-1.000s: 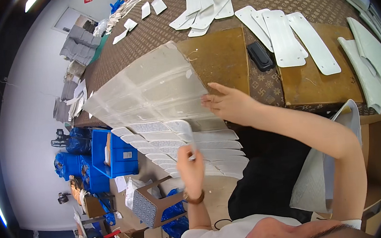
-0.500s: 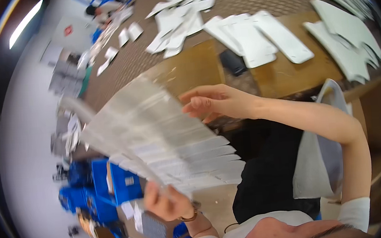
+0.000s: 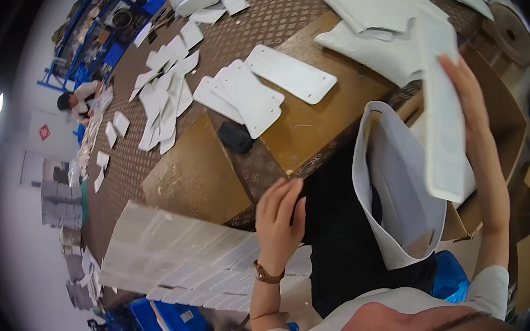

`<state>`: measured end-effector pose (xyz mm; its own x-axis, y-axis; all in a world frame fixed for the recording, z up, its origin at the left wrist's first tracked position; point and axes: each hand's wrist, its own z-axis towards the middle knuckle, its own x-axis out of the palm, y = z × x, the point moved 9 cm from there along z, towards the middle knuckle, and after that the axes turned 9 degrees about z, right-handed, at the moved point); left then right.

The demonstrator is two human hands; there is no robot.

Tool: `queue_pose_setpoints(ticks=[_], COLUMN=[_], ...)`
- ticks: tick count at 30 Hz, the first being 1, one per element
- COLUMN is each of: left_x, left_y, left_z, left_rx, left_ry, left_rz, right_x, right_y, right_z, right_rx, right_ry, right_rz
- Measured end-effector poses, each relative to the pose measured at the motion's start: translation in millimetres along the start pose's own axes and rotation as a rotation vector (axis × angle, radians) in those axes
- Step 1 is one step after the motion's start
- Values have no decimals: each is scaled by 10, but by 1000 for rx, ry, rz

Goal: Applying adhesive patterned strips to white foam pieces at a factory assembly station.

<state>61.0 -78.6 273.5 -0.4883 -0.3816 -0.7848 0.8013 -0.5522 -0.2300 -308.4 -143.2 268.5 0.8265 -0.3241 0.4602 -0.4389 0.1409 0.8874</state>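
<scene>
My right hand [image 3: 470,100], raised at the right, is closed on a long, white rounded panel [image 3: 442,118] that hangs nearly upright. Below and left of that panel stands a white, open-topped curved sleeve-like piece [image 3: 399,185], next to my lap. My left hand [image 3: 279,221] is at the near table edge, fingers stretched and slightly apart, with nothing visible in them. To its left, a translucent sheet of overlapping strips [image 3: 178,249] slopes past the table edge; part of it is hidden behind my left wrist.
White plates with small holes [image 3: 250,100] lie on amber boards [image 3: 196,171], beside a small black block [image 3: 235,136]. Piled white pieces [image 3: 168,98] are farther left; large curved white sheets [image 3: 378,17] lie far right. A cardboard box [image 3: 493,107] stands right. Another person [image 3: 80,103] works far left.
My view has swung right. My left hand has let go of the translucent sheet, which now lies farther left. My right hand has moved right and taken hold of the white panel.
</scene>
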Motion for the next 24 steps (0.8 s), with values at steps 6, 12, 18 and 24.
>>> queue_pose_setpoints(ticks=[6,12,18,24], left_x=[522,441,368,214], left_y=[242,262,236,1042], left_z=[-696,-806,-882,-894], left_rx=[-105,-301,-734,-1002], left_ry=[428,458,178,-136], left_rz=[-87,-297,-1250,-1209], right_x=[-394,670,2267,3131], right_y=[-351,-810,-1671,-1922], right_z=[24,226,-226,-516], right_rx=[174,314,375,176], right_ry=[-250,62,461,678], right_rz=[130,136,-144,-334])
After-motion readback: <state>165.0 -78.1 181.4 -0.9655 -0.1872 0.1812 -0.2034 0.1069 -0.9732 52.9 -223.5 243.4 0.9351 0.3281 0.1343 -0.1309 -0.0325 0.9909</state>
